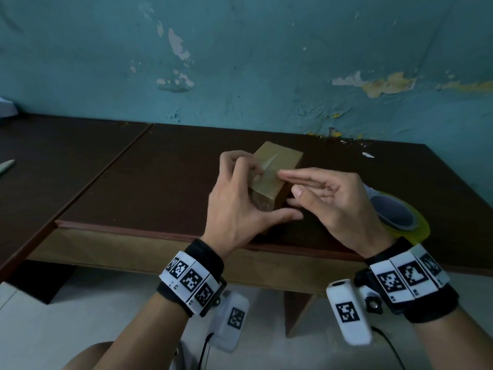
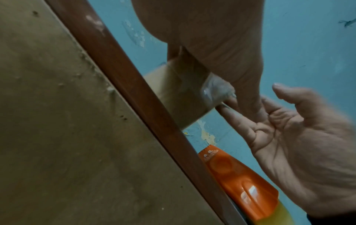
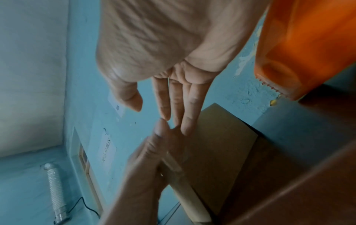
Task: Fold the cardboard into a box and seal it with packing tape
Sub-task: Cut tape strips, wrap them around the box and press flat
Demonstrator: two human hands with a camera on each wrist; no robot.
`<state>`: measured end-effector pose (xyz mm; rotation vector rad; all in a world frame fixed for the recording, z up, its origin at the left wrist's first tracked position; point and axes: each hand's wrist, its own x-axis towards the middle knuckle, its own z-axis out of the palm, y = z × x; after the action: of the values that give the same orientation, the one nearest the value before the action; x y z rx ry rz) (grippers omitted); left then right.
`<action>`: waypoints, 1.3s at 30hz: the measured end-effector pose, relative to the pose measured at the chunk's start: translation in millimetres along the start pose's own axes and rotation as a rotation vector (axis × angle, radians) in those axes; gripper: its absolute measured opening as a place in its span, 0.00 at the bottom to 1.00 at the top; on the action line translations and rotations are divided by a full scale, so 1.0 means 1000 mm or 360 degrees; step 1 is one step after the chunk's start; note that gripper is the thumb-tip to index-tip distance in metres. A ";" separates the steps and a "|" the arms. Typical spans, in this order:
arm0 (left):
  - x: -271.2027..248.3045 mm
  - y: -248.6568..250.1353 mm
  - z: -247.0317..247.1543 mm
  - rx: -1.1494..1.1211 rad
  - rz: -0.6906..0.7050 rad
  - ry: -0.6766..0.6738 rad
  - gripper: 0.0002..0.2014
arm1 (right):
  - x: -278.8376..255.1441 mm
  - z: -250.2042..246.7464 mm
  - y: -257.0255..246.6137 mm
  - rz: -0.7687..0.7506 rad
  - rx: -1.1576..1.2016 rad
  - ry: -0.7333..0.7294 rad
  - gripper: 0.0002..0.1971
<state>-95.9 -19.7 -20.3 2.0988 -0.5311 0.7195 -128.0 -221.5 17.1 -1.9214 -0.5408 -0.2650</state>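
Note:
A small brown cardboard box (image 1: 282, 158) stands folded on the dark table (image 1: 160, 182), with a glossy strip of clear tape (image 1: 266, 170) creased across its top. My left hand (image 1: 256, 193) holds the box, fingers curled over its left top edge and thumb along the near end. The straight fingers of my right hand (image 1: 298, 182) lie flat on the taped top. The left wrist view shows the box (image 2: 173, 94), wrinkled tape (image 2: 213, 89) at its corner and the right hand (image 2: 289, 137) open beside it. In the right wrist view its fingers (image 3: 185, 115) meet the left hand (image 3: 154, 152) above the box (image 3: 221, 144).
A yellowish tape roll (image 1: 400, 214) lies on the table behind my right wrist; its orange dispenser (image 2: 237, 182) sits at the table's front edge (image 1: 160, 233). A pale pen-like object (image 1: 6, 166) lies far left. The blue wall (image 1: 266, 62) closes the back.

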 end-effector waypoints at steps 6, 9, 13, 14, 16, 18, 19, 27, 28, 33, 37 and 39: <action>0.007 -0.011 -0.010 -0.0054 -0.0099 -0.0060 0.28 | 0.006 -0.013 -0.004 0.0029 -0.0133 0.0276 0.18; 0.012 -0.022 -0.027 -0.0167 -0.0024 0.0008 0.14 | 0.006 -0.019 0.004 0.0225 -0.0310 0.0236 0.24; 0.014 -0.032 -0.037 -0.0146 -0.0103 0.0243 0.22 | 0.003 -0.017 0.007 0.0314 -0.0535 0.0145 0.27; 0.013 -0.031 -0.037 -0.0083 -0.0130 0.0319 0.23 | 0.003 -0.017 0.005 0.0308 -0.0602 0.0141 0.26; 0.011 -0.025 -0.032 -0.0010 -0.0218 0.0407 0.17 | 0.005 -0.019 -0.001 0.0321 -0.0722 0.0156 0.25; 0.008 -0.013 -0.021 0.0076 -0.0312 0.0321 0.17 | 0.007 -0.026 -0.006 0.0379 -0.0783 0.0203 0.23; 0.006 -0.007 -0.013 0.0173 -0.0331 0.0239 0.25 | 0.008 -0.031 -0.009 0.0415 -0.0787 0.0245 0.21; 0.003 0.004 0.025 0.0367 -0.0261 -0.0111 0.43 | 0.003 -0.075 -0.013 0.0774 -0.0868 0.0531 0.09; 0.005 0.003 0.023 0.0277 -0.0260 -0.0149 0.42 | 0.002 -0.079 -0.014 0.0782 -0.0908 0.0514 0.07; 0.008 0.004 0.011 -0.0265 -0.0314 -0.0368 0.39 | -0.001 -0.084 -0.029 0.1047 -0.1244 -0.0017 0.24; 0.007 0.000 0.010 -0.0399 -0.0193 -0.0274 0.38 | -0.001 -0.081 -0.024 0.1296 -0.1601 -0.0461 0.36; 0.007 0.000 0.009 -0.0352 -0.0170 -0.0309 0.37 | -0.002 -0.078 -0.020 0.1297 -0.1663 -0.0561 0.34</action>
<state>-87.9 -28.4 -20.2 1.9821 -0.5721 0.3795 -134.5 -286.4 64.4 -3.0393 0.2914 0.4220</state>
